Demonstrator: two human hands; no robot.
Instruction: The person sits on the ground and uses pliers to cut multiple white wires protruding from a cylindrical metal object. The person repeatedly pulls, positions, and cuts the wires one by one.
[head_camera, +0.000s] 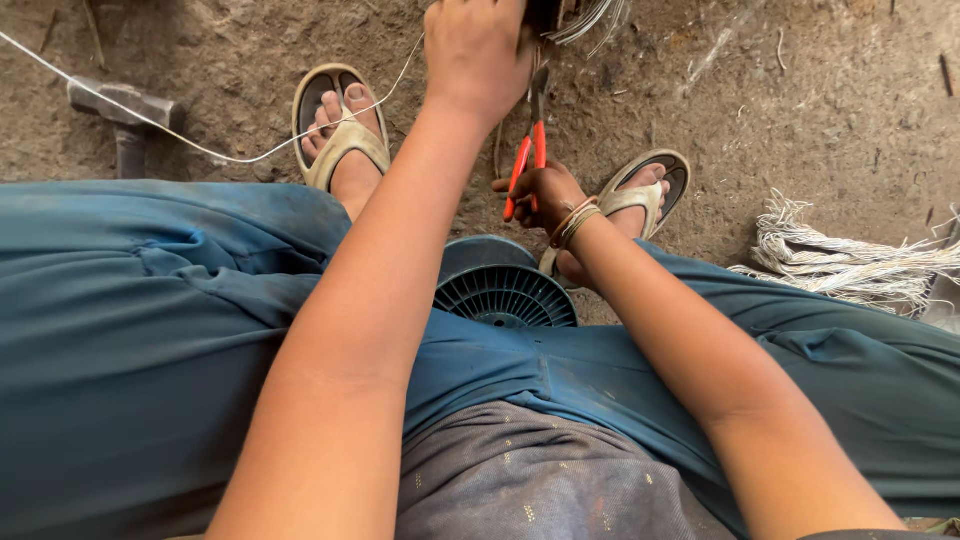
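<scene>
Your left hand (478, 55) closes over a dark block sprouting pale stiff wires (585, 20) at the top edge. Your right hand (540, 195) grips orange-handled metal pliers (528, 150), pointed up at it, above dusty dirt ground (820, 110).

No packages, labels, signs or screens show anywhere in this view.
</scene>
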